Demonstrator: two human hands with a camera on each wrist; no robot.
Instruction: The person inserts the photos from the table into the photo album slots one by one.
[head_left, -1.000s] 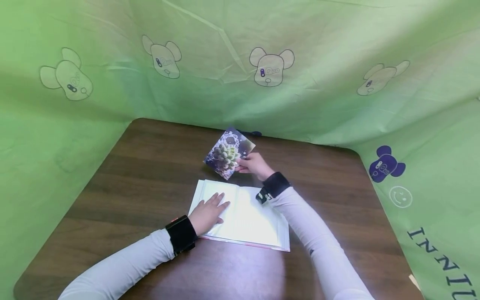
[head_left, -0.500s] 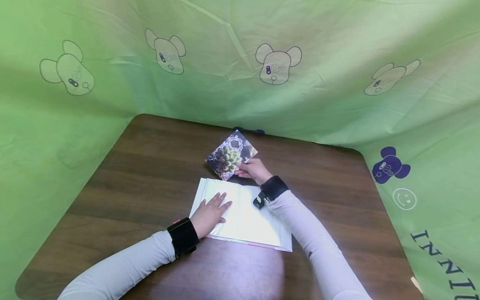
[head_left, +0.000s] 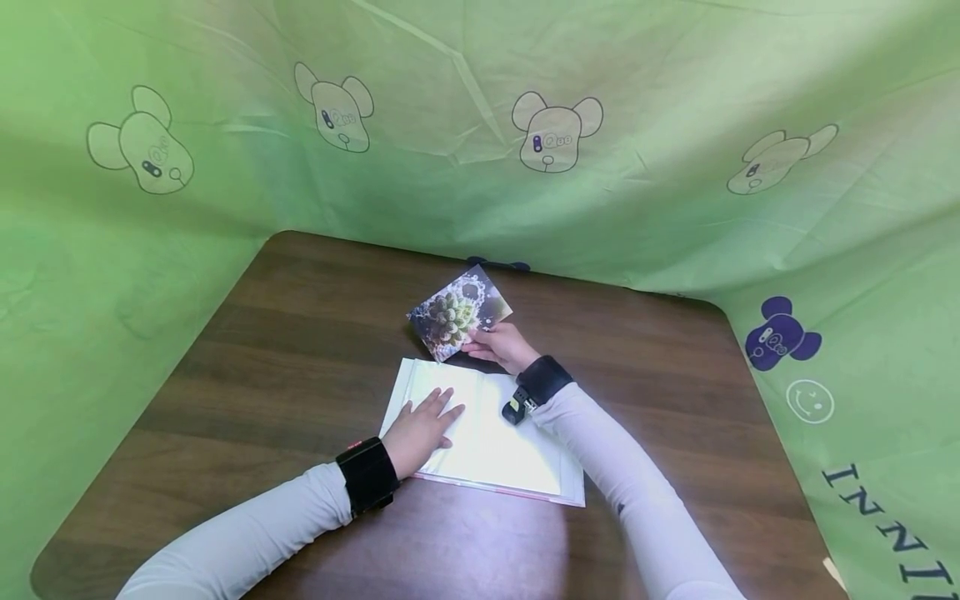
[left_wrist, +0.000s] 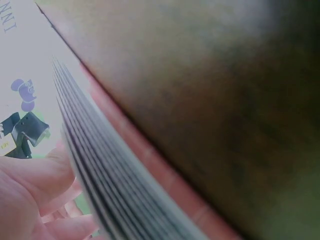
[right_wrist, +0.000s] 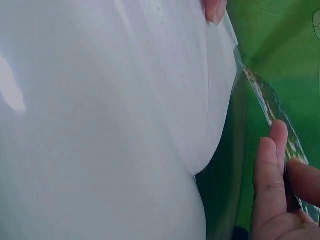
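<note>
A photo album [head_left: 510,454] lies open on the table, its pages blank, white and glossy. My left hand [head_left: 418,433] rests on the left page with fingers spread. Beyond the album's far edge, my right hand [head_left: 504,346] pinches a photo print [head_left: 444,315] of a green succulent by its near right side. In the right wrist view the thumb and fingers [right_wrist: 267,185] hold the print [right_wrist: 270,102] between them, seen nearly edge-on. The left wrist view shows the album's thick stacked page edges [left_wrist: 107,155] above a pink cover [left_wrist: 150,152].
The brown wooden table [head_left: 247,350] extends around the album on all sides. A green cloth [head_left: 435,192] printed with bear heads hangs along its back and sides. Black straps with small cameras sit on both wrists, the right camera [head_left: 515,407] close over the right page.
The right hand has drawn slightly nearer with the photo print, which has come down and tilted a little toward the album's far edge. The left hand stays on the page.
</note>
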